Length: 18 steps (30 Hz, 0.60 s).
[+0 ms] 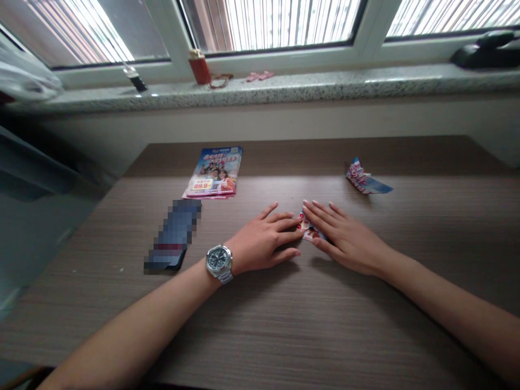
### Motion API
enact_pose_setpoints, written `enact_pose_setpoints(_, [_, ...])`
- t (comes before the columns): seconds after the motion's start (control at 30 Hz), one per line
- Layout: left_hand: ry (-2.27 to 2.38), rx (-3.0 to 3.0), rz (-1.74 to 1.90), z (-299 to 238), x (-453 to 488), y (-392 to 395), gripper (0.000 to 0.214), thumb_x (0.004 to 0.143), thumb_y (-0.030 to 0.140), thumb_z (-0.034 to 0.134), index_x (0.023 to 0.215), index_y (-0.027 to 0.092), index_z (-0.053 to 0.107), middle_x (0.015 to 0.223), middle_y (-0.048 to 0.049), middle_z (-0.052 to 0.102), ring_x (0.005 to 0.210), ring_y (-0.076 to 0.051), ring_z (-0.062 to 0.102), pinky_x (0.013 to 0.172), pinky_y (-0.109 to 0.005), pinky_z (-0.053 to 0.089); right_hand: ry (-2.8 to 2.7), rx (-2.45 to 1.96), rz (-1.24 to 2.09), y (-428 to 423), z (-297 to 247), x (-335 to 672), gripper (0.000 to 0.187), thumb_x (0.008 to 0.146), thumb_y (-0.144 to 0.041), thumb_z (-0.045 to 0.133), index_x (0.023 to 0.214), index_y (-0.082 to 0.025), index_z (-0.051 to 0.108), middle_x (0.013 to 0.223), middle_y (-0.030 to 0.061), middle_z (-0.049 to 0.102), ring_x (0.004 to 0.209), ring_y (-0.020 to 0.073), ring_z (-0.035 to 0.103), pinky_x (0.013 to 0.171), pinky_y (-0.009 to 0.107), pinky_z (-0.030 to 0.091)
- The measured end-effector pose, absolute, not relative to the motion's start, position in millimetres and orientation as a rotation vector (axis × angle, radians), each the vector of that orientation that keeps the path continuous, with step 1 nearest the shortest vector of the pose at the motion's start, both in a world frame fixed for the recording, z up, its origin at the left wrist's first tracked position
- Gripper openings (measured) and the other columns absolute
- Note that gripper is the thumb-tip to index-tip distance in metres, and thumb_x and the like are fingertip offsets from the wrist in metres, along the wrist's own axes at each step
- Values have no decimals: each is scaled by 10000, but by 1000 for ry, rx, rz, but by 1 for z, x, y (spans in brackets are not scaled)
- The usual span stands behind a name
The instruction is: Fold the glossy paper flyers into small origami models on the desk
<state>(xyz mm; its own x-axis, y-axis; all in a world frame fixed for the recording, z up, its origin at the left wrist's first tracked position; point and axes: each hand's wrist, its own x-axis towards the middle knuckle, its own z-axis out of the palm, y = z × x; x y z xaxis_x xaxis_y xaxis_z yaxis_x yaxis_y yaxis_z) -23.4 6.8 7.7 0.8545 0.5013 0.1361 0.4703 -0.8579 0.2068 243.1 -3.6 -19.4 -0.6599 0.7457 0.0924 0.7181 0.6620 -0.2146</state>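
A small folded piece of printed paper (309,233) lies flat on the table, mostly covered by my hands. My left hand (270,238), with a silver watch (219,260) on its wrist, has its fingers spread, and the fingertips touch the paper's left edge. Flat over the paper's right side rests my right hand (349,238), its fingers stretched out. How the covered part of the paper is folded cannot be seen. Farther back on the right stands a folded paper shape (363,180) with blue and red print.
A stack of printed flyers (217,170) sits at the table's back left, with a blurred-out phone (174,235) in front of it. On the stone windowsill (325,84) are a red container (199,69), pink items (260,76) and a black object (487,51).
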Motion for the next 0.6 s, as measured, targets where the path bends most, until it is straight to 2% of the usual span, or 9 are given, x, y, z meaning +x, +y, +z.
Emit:
enact_pose_setpoints(0.2, [746,2848,342,7,-24,7,436,1011,449,493,1384,236,566,1457,-71,562,1391,-240,480,1272,-513,147,-2711,-1190,313,-1,-24,236,656,1037,-511,344,1610,-263,144,1658,55,206,1530,236,188,1238,506,227])
enact_pose_setpoints(0.4, [742,2877,399,3,-21,7,409,1008,386,519,1377,214,556,1412,-77,600,1356,-229,517,1270,-507,170,-2695,-1212,363,0,-24,237,642,1041,-503,335,1605,-233,191,1659,63,207,1531,231,184,1246,505,204])
enact_pose_setpoints(0.6, [771,2895,460,0,-17,9,387,1024,341,495,1380,199,542,1372,-70,633,1300,-207,567,1267,-493,181,-2590,-1128,453,-2,-16,245,586,1026,-441,422,1569,-242,329,1631,87,319,1495,253,308,1221,515,280])
